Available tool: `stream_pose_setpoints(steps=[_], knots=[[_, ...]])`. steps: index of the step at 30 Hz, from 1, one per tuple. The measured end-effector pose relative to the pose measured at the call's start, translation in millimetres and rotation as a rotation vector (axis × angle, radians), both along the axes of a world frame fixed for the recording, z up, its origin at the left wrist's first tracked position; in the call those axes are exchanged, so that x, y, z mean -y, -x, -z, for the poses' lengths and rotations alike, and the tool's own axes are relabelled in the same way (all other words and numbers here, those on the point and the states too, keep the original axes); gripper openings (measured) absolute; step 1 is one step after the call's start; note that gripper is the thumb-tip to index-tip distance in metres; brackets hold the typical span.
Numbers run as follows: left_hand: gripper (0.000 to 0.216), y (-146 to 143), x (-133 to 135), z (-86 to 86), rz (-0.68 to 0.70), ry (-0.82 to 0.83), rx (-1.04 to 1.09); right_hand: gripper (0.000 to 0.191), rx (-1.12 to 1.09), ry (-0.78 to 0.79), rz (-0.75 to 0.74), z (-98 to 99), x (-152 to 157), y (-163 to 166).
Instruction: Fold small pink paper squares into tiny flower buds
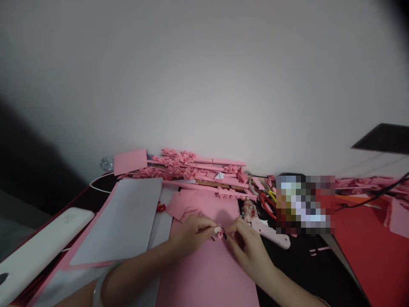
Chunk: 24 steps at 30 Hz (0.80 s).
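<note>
Between my two hands, over a large pink paper sheet (207,277), is a small folded pink paper rose (220,233). The fingers of my left hand (193,236) are closed in a pinch on its left side. From the other side, my right hand (247,243) pinches it too, with thumb and forefinger together at its edge. Fingertips cover part of the rose. Beyond my left hand lie loose pink paper pieces (182,207). A white glue gun (271,233) rests just past my right hand on the dark tabletop.
Along the wall lie several bundles of pink paper flowers (179,168) with stems. White-and-pink sheets (121,221) and a long white device (47,247) are at left. Red-handled scissors (266,207) and red paper (370,251) are at right. A blurred patch hides something there.
</note>
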<state>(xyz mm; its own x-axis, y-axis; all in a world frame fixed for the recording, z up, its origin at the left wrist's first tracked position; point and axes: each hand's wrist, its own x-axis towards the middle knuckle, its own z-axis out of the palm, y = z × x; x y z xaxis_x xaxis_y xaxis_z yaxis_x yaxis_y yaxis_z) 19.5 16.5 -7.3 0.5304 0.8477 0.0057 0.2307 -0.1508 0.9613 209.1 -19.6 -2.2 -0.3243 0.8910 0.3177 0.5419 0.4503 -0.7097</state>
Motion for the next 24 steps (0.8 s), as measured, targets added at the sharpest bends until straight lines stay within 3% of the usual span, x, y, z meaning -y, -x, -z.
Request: stream_pose_setpoints(steps=[16, 24], knots=[[0.014, -0.4, 0.5, -0.2, -0.006, 0.02, 0.031, 0.016, 0.031, -0.022, -0.021, 1.9, 2.2, 0.7], [0.019, 1.6, -0.5, -6.3, 0.003, -0.171, -0.121, 0.015, 0.057, -0.03, -0.015, 2.5, 2.6, 0.2]])
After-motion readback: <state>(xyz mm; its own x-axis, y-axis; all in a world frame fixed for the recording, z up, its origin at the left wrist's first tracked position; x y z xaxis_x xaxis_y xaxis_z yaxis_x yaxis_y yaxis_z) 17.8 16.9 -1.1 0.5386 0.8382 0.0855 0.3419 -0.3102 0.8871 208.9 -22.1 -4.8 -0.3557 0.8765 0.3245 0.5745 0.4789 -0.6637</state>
